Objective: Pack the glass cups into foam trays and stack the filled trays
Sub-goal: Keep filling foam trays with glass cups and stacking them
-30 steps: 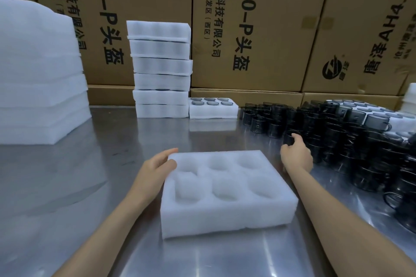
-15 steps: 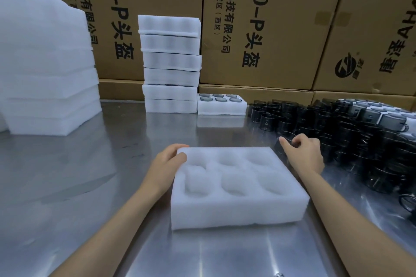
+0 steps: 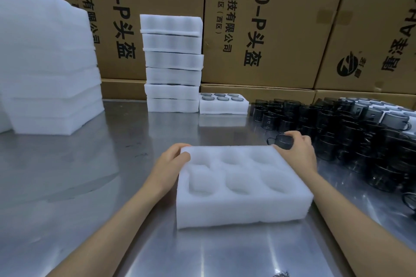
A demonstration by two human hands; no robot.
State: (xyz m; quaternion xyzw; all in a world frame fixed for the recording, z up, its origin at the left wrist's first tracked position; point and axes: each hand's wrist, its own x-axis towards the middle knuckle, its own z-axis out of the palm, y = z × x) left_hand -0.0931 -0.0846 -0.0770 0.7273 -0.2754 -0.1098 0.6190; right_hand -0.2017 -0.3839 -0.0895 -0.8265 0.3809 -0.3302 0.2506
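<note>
Cardboard boxes (image 3: pixel 157 24) read "4.0-P头盔" — "有限公司".

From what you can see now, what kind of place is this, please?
Probably a packing area in a warehouse or small factory. Printed cardboard cartons line the back, a stack of foam trays stands on a steel table, and many dark glass cups wait beside an empty tray.

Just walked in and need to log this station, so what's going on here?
A person is packing dark glass cups into foam trays. The left hand holds the far left corner of an empty six-pocket foam tray on the steel table. The right hand grips one cup just behind the tray. More loose cups crowd the right side, and a stack of trays stands at the back.
</note>
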